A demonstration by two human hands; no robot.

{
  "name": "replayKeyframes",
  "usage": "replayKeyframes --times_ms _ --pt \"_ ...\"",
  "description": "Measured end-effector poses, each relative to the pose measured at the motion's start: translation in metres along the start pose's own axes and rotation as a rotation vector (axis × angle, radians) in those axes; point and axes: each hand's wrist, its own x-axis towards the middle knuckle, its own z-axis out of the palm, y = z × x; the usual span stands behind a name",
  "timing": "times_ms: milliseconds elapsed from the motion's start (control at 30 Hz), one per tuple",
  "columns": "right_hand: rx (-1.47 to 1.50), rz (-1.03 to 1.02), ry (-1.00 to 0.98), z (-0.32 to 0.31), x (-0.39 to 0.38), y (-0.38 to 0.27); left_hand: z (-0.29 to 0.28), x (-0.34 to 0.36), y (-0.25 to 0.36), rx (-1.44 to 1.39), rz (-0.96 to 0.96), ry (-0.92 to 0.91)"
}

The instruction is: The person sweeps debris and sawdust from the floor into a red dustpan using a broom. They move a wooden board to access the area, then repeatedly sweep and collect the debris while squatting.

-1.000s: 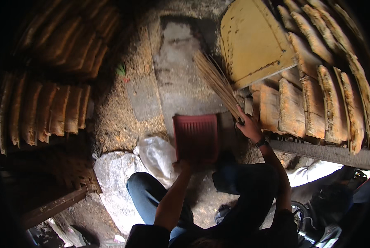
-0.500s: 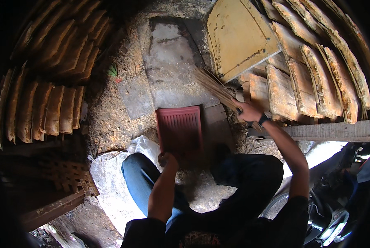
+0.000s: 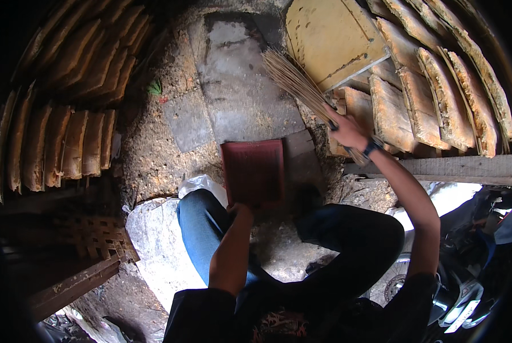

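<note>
A red ribbed dustpan (image 3: 255, 171) rests on the dirty floor between my knees, its wide edge facing away from me. My left hand (image 3: 240, 212) is closed around its near left end, with the fingers partly hidden. My right hand (image 3: 349, 132) grips a stick broom (image 3: 295, 80), a bundle of thin brown sticks. The broom points up and to the left, its spread tips over the grey floor slabs beside a yellow board. A dark watch band (image 3: 374, 145) circles my right wrist.
Rows of curved brown slabs (image 3: 391, 114) stand at the right, and more slabs (image 3: 73, 143) at the left. A yellow board (image 3: 331, 43) leans at the upper right. Crumbs litter the floor (image 3: 147, 148). A motorbike wheel (image 3: 394, 280) shows at the lower right, white sheeting (image 3: 156, 240) at the left.
The broom has lifted and its tips have swung up and left, with more sticks fanned out. The dustpan has tilted, so its inside looks darker. My left hand still holds it.
</note>
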Motion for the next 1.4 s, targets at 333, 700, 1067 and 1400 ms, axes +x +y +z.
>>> replayKeyframes --times_ms 333,700,1067,1400 --pt "-0.142 -0.145 -0.218 0.042 0.050 -0.055 -0.010 0.017 -0.030 0.750 0.206 -0.109" --pt "-0.043 -0.285 -0.443 -0.064 -0.099 -0.067 -0.031 -0.037 0.002 0.771 0.376 0.200" --pt "-0.251 -0.007 -0.309 0.003 0.047 -0.053 -0.030 -0.050 0.038 3.556 0.787 -0.589" --pt "-0.049 -0.104 -0.720 -0.057 -0.101 -0.121 -0.010 -0.017 0.050 3.941 1.183 -1.304"
